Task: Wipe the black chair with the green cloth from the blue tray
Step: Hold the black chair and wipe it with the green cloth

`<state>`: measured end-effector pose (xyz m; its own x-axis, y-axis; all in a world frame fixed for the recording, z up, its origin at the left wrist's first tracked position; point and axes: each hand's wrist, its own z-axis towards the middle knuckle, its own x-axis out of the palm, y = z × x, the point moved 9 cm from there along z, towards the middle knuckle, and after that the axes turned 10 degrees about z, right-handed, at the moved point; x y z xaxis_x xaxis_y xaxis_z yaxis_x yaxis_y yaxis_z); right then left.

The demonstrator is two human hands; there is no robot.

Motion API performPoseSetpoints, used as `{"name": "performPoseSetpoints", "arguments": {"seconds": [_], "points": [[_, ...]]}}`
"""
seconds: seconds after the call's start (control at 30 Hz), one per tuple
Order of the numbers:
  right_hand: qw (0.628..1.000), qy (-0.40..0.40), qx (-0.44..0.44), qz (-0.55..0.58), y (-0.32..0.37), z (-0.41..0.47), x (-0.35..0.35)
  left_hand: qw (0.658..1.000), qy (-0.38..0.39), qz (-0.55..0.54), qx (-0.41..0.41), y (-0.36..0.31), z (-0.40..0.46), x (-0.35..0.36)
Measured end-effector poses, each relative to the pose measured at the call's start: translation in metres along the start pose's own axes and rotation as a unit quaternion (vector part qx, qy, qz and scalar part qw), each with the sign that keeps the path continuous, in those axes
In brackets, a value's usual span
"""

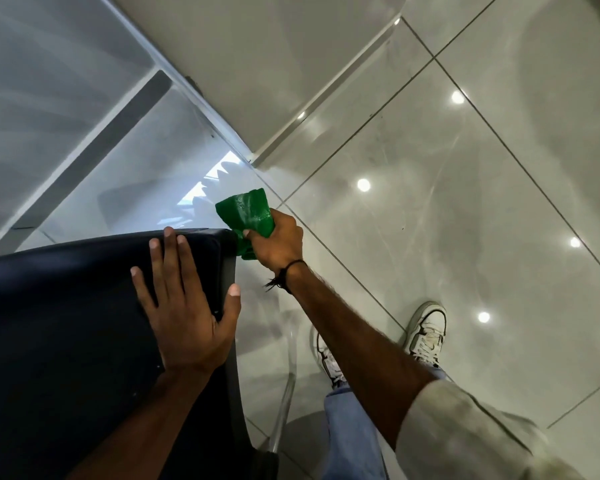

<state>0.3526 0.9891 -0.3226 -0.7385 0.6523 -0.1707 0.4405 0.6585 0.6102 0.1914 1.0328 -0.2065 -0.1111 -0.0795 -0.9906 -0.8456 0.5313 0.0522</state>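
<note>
A person's right hand [280, 237] closed in a fist around the green cloth [248, 216], pressing the bunched fabric against the far right corner of the black chair [66, 306], while the left hand [184, 306] lay flat and spread wide on the padded dark surface, thumb hooked over the chair's right edge. The cloth looked soft, light and limp (its glossy sheen suggested it might be damp), folding freely above and below the fist, so a bunched grip in the palm seemed the sensible way to keep it under control along the rim. The chair appeared rigid at its grey edge and cushioned on top, and probably liable to shift on the polished floor tiles [465, 202]; the flat palm on the padding looked well placed to steady it. The smooth upholstery would likely let the cloth glide with little drag. The blue tray was nowhere in view. White shoes [426, 327] stood on the tiles at near right.
</note>
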Motion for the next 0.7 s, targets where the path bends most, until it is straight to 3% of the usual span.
{"name": "performPoseSetpoints", "arguments": {"seconds": [0.2,0.3,0.5,0.7], "points": [[0.995,0.023,0.074,-0.067,-0.002,0.027,0.003,1.0,-0.002,-0.001,0.0,0.0,0.0,-0.001],[0.992,0.062,0.048,-0.103,0.007,0.032,0.007,1.0,-0.006,0.006,0.002,0.001,0.0,0.0],[0.99,0.139,0.026,0.013,0.013,0.024,0.003,1.0,-0.003,0.006,-0.001,-0.001,0.001,-0.002],[0.997,0.031,0.035,-0.061,-0.004,0.039,0.005,1.0,-0.01,0.004,-0.004,0.0,0.0,-0.002]]}}
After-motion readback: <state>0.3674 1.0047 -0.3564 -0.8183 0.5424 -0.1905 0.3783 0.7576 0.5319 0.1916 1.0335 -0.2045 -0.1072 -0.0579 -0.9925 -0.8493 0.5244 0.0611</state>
